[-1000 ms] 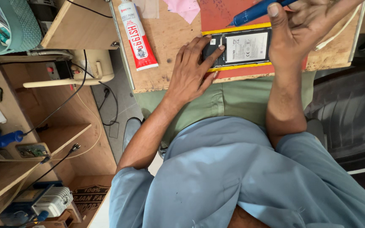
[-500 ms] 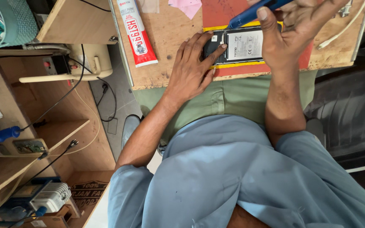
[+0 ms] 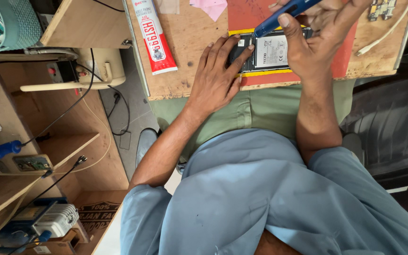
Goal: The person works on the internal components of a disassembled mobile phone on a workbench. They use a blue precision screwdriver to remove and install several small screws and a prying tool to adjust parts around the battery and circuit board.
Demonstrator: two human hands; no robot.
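While the left hand [image 3: 216,78] lies spread on the near end of the opened phone [image 3: 265,52], pinning it to the red mat [image 3: 343,52] on the table [image 3: 190,71], the right hand [image 3: 317,40], half a second ago lifted off the phone, now pinches a blue screwdriver [image 3: 282,16] and angles its tip down onto the phone's far edge. Work on the internals appears to be resuming.

A rough, scuffed wooden board [image 3: 190,71] is seen under a matt red mat [image 3: 343,56]. A glossy plastic tube [image 3: 154,38] and a smooth blue plastic tool [image 3: 279,16] are shown.
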